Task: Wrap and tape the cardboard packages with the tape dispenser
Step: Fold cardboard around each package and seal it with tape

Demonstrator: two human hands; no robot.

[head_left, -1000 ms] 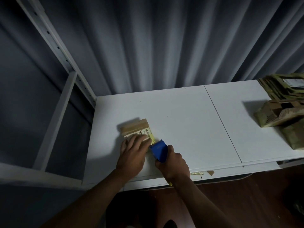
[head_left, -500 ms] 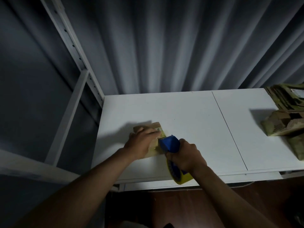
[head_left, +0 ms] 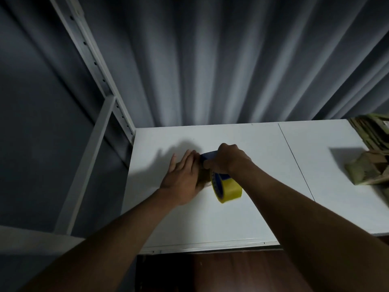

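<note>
Left hand (head_left: pixel 182 180) flat, fingers straight, pressing down on cardboard package (head_left: pixel 205 179); package mostly hidden under both hands, only brown sliver visible, lying on white bench (head_left: pixel 242 218) left of panel seam. Right hand (head_left: pixel 228 159) curled round blue tape dispenser (head_left: pixel 208 155), gripping it at package's far edge, just beside left fingertips. Yellow tape roll (head_left: pixel 228 189) hangs below right wrist, tilted. More cardboard packages (head_left: pixel 370 169) piled at bench's right edge, well apart. Grey curtain (head_left: pixel 210 60) behind; metal shelf upright (head_left: pixel 101 70) at left.
</note>
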